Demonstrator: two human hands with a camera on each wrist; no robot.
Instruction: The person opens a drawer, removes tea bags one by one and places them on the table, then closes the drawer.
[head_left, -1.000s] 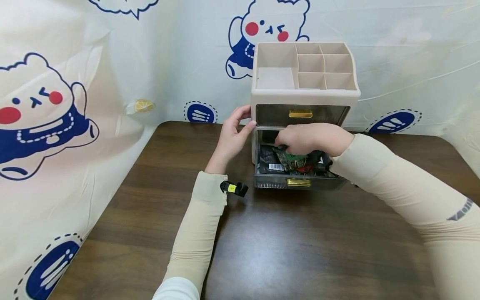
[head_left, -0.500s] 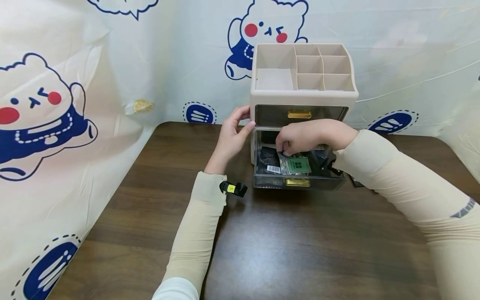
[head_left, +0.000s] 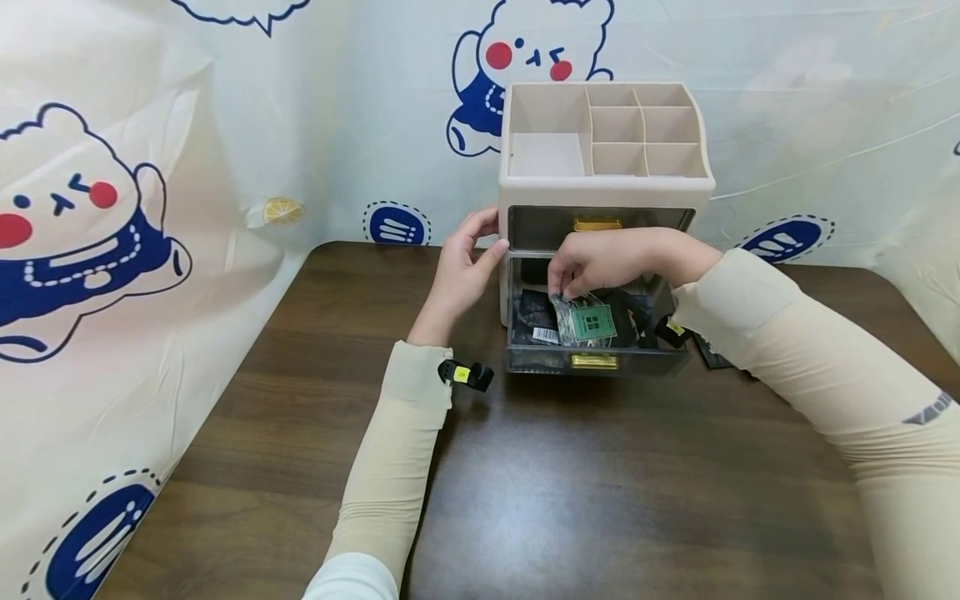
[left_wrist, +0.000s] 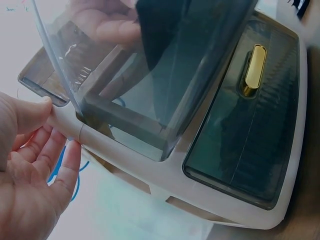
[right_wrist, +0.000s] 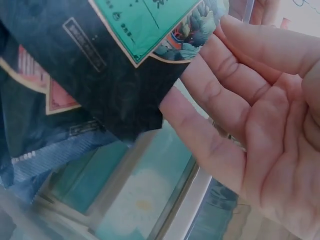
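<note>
My right hand (head_left: 600, 258) reaches over the pulled-out lower drawer (head_left: 652, 362) of a cream desk organizer (head_left: 607, 190). Its thumb and fingertips pinch the edge of a dark packet with a green label (head_left: 592, 323). Close up in the right wrist view, that packet (right_wrist: 110, 75) lies over another dark one with a red label (right_wrist: 30, 115). A black packet with a barcode (head_left: 536, 312) sits at the drawer's left. My left hand (head_left: 465, 275) touches the organizer's left side; in the left wrist view the thumb is on the front frame, fingertips against the side.
The organizer's upper drawer (head_left: 540, 225), with a gold handle, is closed, and divided compartments top it. A dark flat thing (head_left: 712, 354) lies on the wooden table (head_left: 570, 483) right of the drawer, partly behind my right sleeve. A printed curtain (head_left: 360, 108) hangs behind.
My right hand has risen slightly, and the green-labelled packet, crumpled under it earlier, now shows its label flat. The dark flat thing beside the drawer has come into view. My left hand stays put.
</note>
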